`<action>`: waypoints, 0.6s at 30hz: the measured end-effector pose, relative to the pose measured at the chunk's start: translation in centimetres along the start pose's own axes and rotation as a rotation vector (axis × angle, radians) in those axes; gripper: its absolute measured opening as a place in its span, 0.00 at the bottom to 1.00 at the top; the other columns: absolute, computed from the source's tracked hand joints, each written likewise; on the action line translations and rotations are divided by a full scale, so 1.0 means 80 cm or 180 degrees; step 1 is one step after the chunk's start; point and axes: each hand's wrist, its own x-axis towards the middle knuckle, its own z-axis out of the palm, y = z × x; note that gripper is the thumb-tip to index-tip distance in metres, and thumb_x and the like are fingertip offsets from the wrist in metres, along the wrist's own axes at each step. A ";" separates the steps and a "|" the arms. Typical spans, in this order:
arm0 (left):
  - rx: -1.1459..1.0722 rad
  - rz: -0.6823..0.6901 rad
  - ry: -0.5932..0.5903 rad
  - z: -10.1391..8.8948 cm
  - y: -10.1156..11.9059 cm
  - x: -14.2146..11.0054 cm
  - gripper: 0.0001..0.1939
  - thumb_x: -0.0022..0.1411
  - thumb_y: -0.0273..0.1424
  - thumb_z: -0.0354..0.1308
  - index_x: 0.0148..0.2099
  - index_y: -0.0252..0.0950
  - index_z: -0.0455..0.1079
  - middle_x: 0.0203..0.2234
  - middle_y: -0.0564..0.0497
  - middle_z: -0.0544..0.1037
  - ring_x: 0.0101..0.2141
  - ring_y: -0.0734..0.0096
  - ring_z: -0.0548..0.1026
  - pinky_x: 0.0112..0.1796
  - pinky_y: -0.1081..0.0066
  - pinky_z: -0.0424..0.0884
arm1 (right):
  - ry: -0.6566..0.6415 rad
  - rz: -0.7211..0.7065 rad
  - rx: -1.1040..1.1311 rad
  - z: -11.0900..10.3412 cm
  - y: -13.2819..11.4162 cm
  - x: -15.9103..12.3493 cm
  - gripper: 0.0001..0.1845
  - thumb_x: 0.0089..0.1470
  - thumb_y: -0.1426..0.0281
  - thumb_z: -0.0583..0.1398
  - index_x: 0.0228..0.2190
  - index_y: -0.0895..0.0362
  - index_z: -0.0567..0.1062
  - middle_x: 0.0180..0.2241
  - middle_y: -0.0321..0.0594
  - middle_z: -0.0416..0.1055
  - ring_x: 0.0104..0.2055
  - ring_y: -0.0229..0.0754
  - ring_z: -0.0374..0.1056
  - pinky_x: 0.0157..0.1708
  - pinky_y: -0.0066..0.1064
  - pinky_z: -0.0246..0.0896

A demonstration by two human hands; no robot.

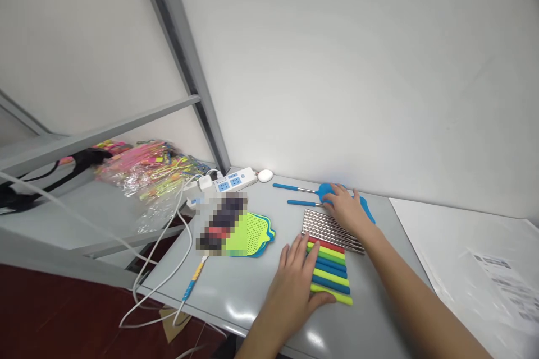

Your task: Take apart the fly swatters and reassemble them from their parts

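- The left hand point(295, 275) lies over the left ends of a row of coloured tubes point(332, 276); its fingers are stretched out, the thumb spread well away along the nearest tube. The ends beneath the hand are hidden.
- The tubes, in red, green, blue and yellow-green, lie side by side on the desk point(236, 291), in front of the person.
- Just beyond them lie slim metal rods point(324, 227); the right wrist and forearm cover part of the bundle.
- The right hand point(347, 210) rests over blue swatters point(323, 190), its fingers slightly apart; I cannot tell whether they pinch anything. It hides much of the heads, while two handles point left in plain sight.
- To the left, a pixelated patch point(221, 224) masks part of the stacked green and blue swatter heads point(255, 233) and whatever else lies there.
- Glare blurs the clear bags point(147, 168); their colourful contents are hard to separate.
- At right, a white sheet point(425, 230) runs out of view; the print on its label point(501, 277) is unreadable.
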 end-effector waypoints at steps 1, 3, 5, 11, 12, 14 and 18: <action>-0.0014 0.0000 -0.0005 0.000 0.000 0.000 0.48 0.57 0.55 0.57 0.71 0.44 0.41 0.70 0.43 0.44 0.68 0.49 0.43 0.62 0.43 0.48 | -0.0016 -0.0062 -0.0005 0.003 0.001 0.004 0.15 0.64 0.67 0.51 0.43 0.52 0.77 0.63 0.49 0.59 0.66 0.57 0.49 0.59 0.63 0.40; -0.0038 -0.0001 -0.0007 -0.001 0.000 -0.001 0.49 0.56 0.55 0.58 0.71 0.44 0.41 0.70 0.43 0.44 0.68 0.49 0.43 0.62 0.43 0.48 | -0.0023 -0.0151 -0.0015 0.009 0.005 0.008 0.13 0.63 0.67 0.52 0.41 0.53 0.77 0.61 0.49 0.61 0.66 0.57 0.50 0.59 0.64 0.40; -0.0056 0.0004 0.0006 -0.001 0.000 -0.001 0.50 0.55 0.55 0.59 0.71 0.44 0.42 0.70 0.42 0.44 0.68 0.49 0.43 0.62 0.42 0.48 | -0.0002 -0.0212 -0.0027 0.014 0.008 0.010 0.12 0.63 0.68 0.52 0.39 0.54 0.76 0.60 0.49 0.62 0.66 0.57 0.50 0.59 0.64 0.40; -0.0098 0.0039 0.0104 0.001 0.000 -0.002 0.55 0.49 0.53 0.66 0.70 0.43 0.45 0.69 0.42 0.47 0.67 0.47 0.45 0.62 0.42 0.49 | 0.0128 -0.0289 -0.0023 0.010 0.021 0.005 0.11 0.63 0.73 0.49 0.37 0.58 0.71 0.56 0.54 0.65 0.62 0.55 0.55 0.60 0.64 0.35; -0.0104 0.0062 0.0151 0.002 0.000 -0.003 0.55 0.47 0.52 0.68 0.70 0.43 0.45 0.69 0.41 0.48 0.67 0.47 0.45 0.62 0.42 0.50 | 0.0156 -0.0270 -0.0004 0.006 0.023 0.001 0.12 0.63 0.73 0.48 0.37 0.58 0.70 0.52 0.55 0.68 0.59 0.55 0.59 0.60 0.64 0.35; -0.0100 0.0120 0.0252 0.003 0.001 -0.005 0.57 0.45 0.50 0.70 0.70 0.43 0.47 0.68 0.40 0.49 0.67 0.46 0.47 0.62 0.42 0.51 | 0.0204 -0.0211 0.0062 -0.006 0.029 -0.009 0.13 0.64 0.72 0.46 0.37 0.58 0.69 0.42 0.52 0.74 0.51 0.52 0.66 0.60 0.62 0.36; -0.0051 0.0222 0.0381 0.002 0.006 -0.010 0.56 0.44 0.50 0.71 0.69 0.44 0.48 0.68 0.41 0.50 0.66 0.47 0.49 0.62 0.45 0.54 | 0.0323 -0.0001 0.0294 -0.041 0.042 -0.051 0.14 0.66 0.69 0.43 0.38 0.55 0.66 0.29 0.41 0.73 0.36 0.46 0.70 0.60 0.56 0.40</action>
